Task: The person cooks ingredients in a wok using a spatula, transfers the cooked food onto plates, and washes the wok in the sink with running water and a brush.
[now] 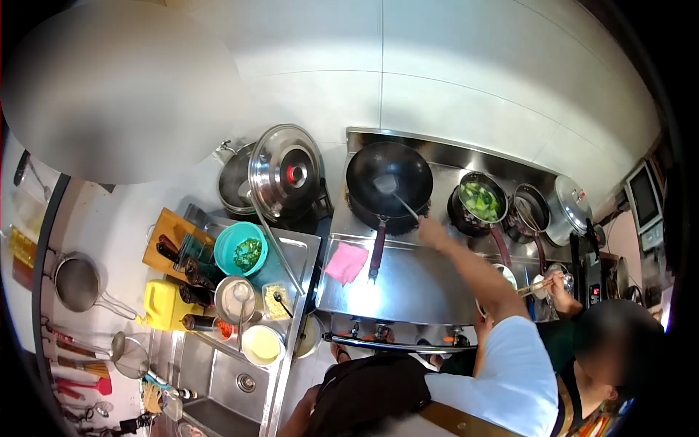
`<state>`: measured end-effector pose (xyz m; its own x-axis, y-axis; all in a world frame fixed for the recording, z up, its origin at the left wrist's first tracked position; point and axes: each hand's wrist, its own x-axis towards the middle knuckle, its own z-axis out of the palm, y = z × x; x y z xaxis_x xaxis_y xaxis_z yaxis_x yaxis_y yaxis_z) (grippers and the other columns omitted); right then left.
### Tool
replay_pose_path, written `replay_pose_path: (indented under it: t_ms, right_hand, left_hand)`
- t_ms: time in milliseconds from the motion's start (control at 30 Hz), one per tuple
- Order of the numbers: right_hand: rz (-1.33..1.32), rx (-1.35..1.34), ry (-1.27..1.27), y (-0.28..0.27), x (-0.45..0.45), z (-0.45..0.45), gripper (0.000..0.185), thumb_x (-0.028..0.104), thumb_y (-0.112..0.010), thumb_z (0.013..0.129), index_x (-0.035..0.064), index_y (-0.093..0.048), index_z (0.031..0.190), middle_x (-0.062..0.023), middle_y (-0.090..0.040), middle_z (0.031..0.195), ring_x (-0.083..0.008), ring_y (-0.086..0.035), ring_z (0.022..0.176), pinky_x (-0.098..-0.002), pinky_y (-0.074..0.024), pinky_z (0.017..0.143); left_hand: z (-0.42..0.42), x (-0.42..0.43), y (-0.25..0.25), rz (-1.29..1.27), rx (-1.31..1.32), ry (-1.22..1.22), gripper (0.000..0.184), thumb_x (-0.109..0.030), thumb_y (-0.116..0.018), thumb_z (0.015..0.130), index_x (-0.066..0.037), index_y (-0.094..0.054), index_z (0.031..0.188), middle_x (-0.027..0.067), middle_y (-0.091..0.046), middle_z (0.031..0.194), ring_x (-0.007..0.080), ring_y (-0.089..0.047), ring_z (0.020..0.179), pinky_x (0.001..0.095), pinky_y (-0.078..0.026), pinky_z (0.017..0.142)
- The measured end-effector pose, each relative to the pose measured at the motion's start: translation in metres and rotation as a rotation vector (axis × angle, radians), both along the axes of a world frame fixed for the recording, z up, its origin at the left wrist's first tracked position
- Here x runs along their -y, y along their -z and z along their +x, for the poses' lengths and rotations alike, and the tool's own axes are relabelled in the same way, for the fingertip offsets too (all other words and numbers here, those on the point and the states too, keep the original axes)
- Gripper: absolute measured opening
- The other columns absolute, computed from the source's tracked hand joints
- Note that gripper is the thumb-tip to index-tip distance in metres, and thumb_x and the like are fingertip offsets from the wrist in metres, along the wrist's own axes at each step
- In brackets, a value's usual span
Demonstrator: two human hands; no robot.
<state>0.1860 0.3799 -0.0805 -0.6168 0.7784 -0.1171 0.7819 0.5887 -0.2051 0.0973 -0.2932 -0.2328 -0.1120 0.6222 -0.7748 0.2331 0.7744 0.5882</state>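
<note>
My right hand (435,233) grips the handle of a metal spatula (387,186), whose blade rests inside a black wok (408,164) on the stove. The wok holds little that I can make out. Its dark red handle (378,251) points toward me, and a folded pink cloth (346,262) lies left of it on the steel top. Low in the view, my left hand (312,400) is against the dark apron (371,397) at my side; its fingers are hidden.
Right of the wok stand a pot of green vegetables (478,200) and a smaller pan (529,207). A co-worker's hand (559,285) holds chopsticks (535,286) close by. Leftward are a large lidded pot (284,171), a teal bowl of chopped greens (231,240) and a sink (218,393).
</note>
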Motion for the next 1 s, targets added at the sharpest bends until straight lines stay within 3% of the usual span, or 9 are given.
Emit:
replay_pose_path:
  t_ms: [133, 200, 333, 467, 533, 667, 733, 800, 1000]
  right_hand:
    - [0.034, -0.29, 0.175, 0.006, 0.025, -0.018, 0.033, 0.019, -0.051, 0.095, 0.011, -0.06, 0.126, -0.0223, -0.068, 0.086, -0.0418, -0.066, 0.081, -0.0535, -0.0512, 0.072]
    - [0.048, -0.339, 0.215, -0.011, 0.026, -0.023, 0.033, 0.019, -0.052, 0.095, 0.0145, -0.061, 0.126, -0.0213, -0.069, 0.087, -0.0419, -0.066, 0.081, -0.0534, -0.051, 0.071]
    - [0.184, -0.429, 0.095, -0.051, 0.015, -0.034, 0.037, 0.022, -0.053, 0.096, 0.0146, -0.057, 0.131, -0.0198, -0.068, 0.092, -0.0418, -0.064, 0.084, -0.0514, -0.0512, 0.074]
    - [0.172, -0.459, -0.018, -0.116, 0.046, -0.045, 0.039, 0.024, -0.054, 0.096, 0.0218, -0.055, 0.135, -0.0188, -0.068, 0.096, -0.0407, -0.064, 0.086, -0.0513, -0.051, 0.075]
    - [0.188, -0.472, -0.105, -0.145, 0.078, -0.048, 0.039, 0.025, -0.056, 0.096, 0.021, -0.058, 0.134, -0.0192, -0.069, 0.097, -0.0406, -0.065, 0.084, -0.0503, -0.0516, 0.074]
    - [0.1, -0.61, -0.357, -0.178, 0.166, -0.057, 0.037, 0.015, -0.059, 0.094, 0.0102, -0.061, 0.13, -0.0226, -0.068, 0.093, -0.039, -0.066, 0.078, -0.0425, -0.0526, 0.071]
    - [-0.195, -0.674, -0.398, -0.19, 0.225, -0.064, 0.038, 0.01, -0.059, 0.092, 0.0076, -0.062, 0.13, -0.0232, -0.068, 0.09, -0.0338, -0.067, 0.074, -0.0376, -0.0525, 0.07]
    - [-0.279, -0.633, -0.558, -0.185, 0.275, -0.069, 0.038, 0.008, -0.061, 0.091, 0.0088, -0.063, 0.129, -0.0205, -0.069, 0.09, -0.0287, -0.067, 0.073, -0.035, -0.052, 0.069]
    - [-0.283, -0.566, -0.918, -0.148, 0.411, -0.099, 0.043, 0.014, -0.071, 0.083, 0.0144, -0.064, 0.126, -0.0103, -0.064, 0.084, -0.0324, -0.063, 0.072, -0.0409, -0.0506, 0.063]
  left_hand:
    - [0.022, 0.022, -0.023, 0.081, 0.183, -0.429, 0.041, -0.031, -0.056, 0.095, -0.003, -0.063, 0.125, 0.0171, -0.068, 0.114, 0.0259, -0.064, 0.099, 0.0391, -0.05, 0.09]
    - [0.027, 0.029, -0.031, 0.03, 0.224, -0.491, 0.042, -0.032, -0.057, 0.095, -0.003, -0.063, 0.125, 0.0169, -0.068, 0.114, 0.0258, -0.064, 0.099, 0.0392, -0.05, 0.09]
    - [0.031, 0.034, -0.029, -0.052, 0.332, -0.641, 0.043, -0.035, -0.057, 0.095, -0.003, -0.063, 0.124, 0.0163, -0.068, 0.114, 0.0256, -0.064, 0.099, 0.0393, -0.05, 0.09]
    - [0.033, 0.031, -0.021, -0.107, 0.494, -0.85, 0.044, -0.037, -0.058, 0.095, -0.004, -0.063, 0.124, 0.0158, -0.068, 0.114, 0.0254, -0.064, 0.098, 0.0394, -0.05, 0.091]
    - [0.034, 0.031, -0.015, -0.141, 0.589, -0.966, 0.045, -0.038, -0.058, 0.095, -0.004, -0.063, 0.124, 0.0156, -0.068, 0.114, 0.0254, -0.065, 0.098, 0.0394, -0.05, 0.091]
    - [0.042, 0.035, -0.002, -0.192, 0.77, -1.232, 0.046, -0.04, -0.059, 0.095, -0.004, -0.064, 0.123, 0.0151, -0.069, 0.113, 0.0252, -0.065, 0.097, 0.0396, -0.05, 0.091]
    - [0.045, 0.037, 0.0, -0.191, 0.817, -1.316, 0.047, -0.041, -0.059, 0.095, -0.004, -0.064, 0.123, 0.0148, -0.069, 0.113, 0.0251, -0.065, 0.097, 0.0396, -0.05, 0.091]
    - [0.045, 0.041, -0.009, -0.072, 0.766, -1.274, 0.052, -0.048, -0.059, 0.094, -0.005, -0.066, 0.122, 0.0128, -0.069, 0.111, 0.0235, -0.064, 0.096, 0.0403, -0.05, 0.09]
    - [0.05, 0.054, 0.001, -0.014, 0.758, -1.273, 0.052, -0.048, -0.06, 0.094, -0.004, -0.066, 0.121, 0.0123, -0.069, 0.11, 0.023, -0.064, 0.096, 0.0396, -0.05, 0.09]
